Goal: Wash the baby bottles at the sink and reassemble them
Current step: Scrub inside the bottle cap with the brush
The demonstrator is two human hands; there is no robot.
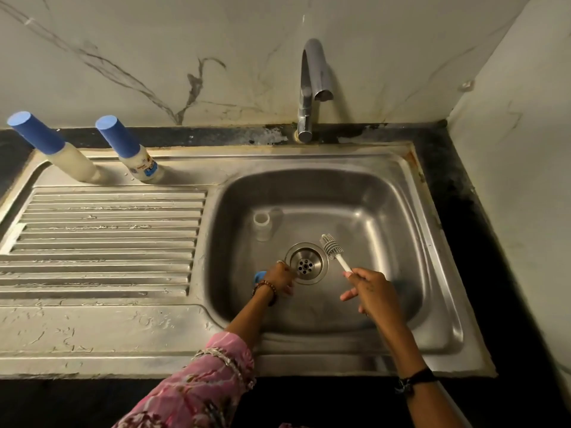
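Two baby bottles with blue caps, one (58, 149) at the far left and one (131, 151) beside it, stand on the back of the draining board. An open clear bottle body (262, 225) stands upright in the steel sink basin (386, 211). My left hand (279, 278) is down on the basin floor left of the drain (306, 264), fingers curled around a small blue part (259, 276) that it mostly hides. My right hand (369, 288) grips the white handle of a bottle brush (333, 250), whose bristle head points up over the drain's right edge.
A chrome tap (312, 88) rises behind the basin with no water running. The ribbed draining board (102, 242) spreads to the left. Black countertop (482, 230) borders the sink on the right, and marble walls close the back and right side.
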